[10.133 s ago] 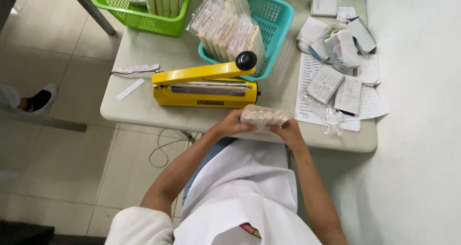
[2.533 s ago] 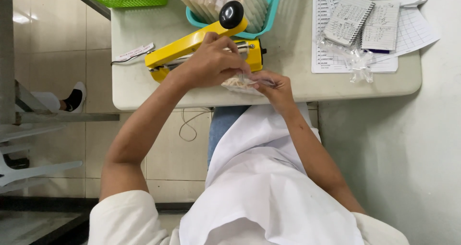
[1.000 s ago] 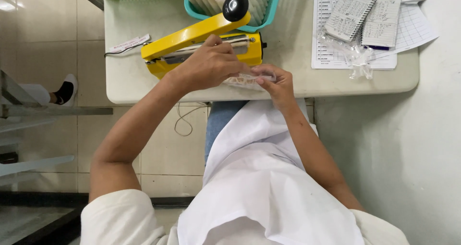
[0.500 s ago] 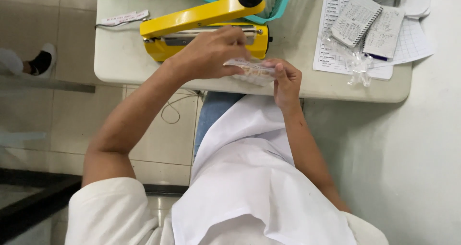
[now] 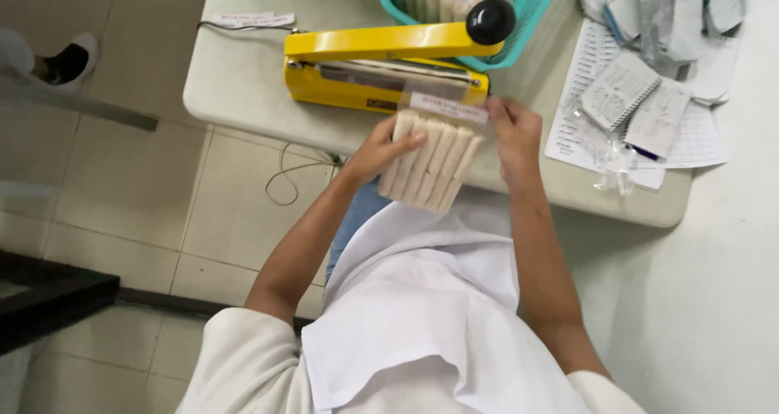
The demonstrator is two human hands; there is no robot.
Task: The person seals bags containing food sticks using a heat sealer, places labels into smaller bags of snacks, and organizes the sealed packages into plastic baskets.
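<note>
Your left hand (image 5: 380,150) is pinching 1 clear bag of 5 pale sticks (image 5: 431,163) at its 9 o'clock edge; your right hand (image 5: 514,135) is gripping its 3 o'clock edge. The bag's top is lying at 6 o'clock of 1 yellow heat sealer (image 5: 388,67). Half a second ago, your left hand was covering the bag.

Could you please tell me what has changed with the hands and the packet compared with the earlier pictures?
The left hand has come off the sealer's yellow arm and now grips the clear packet of pale sticks. The packet's open end now lies in the sealer. The right hand still holds the packet; the arm stays raised.
</note>
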